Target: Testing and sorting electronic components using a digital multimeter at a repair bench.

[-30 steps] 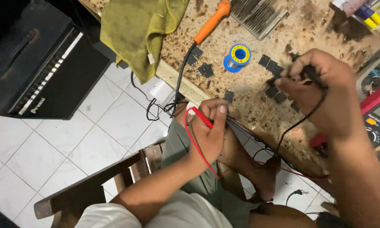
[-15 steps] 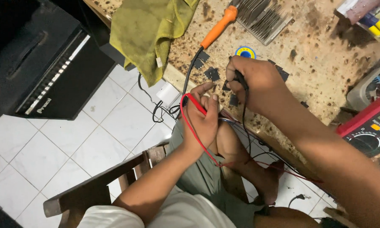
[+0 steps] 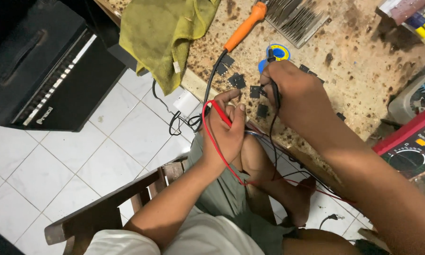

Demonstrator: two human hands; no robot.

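Observation:
My left hand (image 3: 226,130) grips a red test probe (image 3: 220,114) just off the near edge of a stained, speckled workbench (image 3: 363,75), its red lead (image 3: 222,151) looping down over my lap. My right hand (image 3: 295,97) holds a black test probe (image 3: 273,89) point-down among several small black square components (image 3: 236,80) that lie on the bench. A blue and yellow solder spool (image 3: 277,51) sits just beyond my right hand.
An orange-handled soldering iron (image 3: 243,26) and a finned metal heat sink (image 3: 297,16) lie at the bench's back. A yellow-green rag (image 3: 163,33) drapes over the bench edge. A red multimeter (image 3: 410,146) sits right. A black amplifier (image 3: 38,71) stands on the tiled floor; a wooden chair (image 3: 108,208) is under me.
My right hand has swung left across the bench with the black probe, from the far right side to the components beside my left hand. My left hand rose slightly toward the bench edge.

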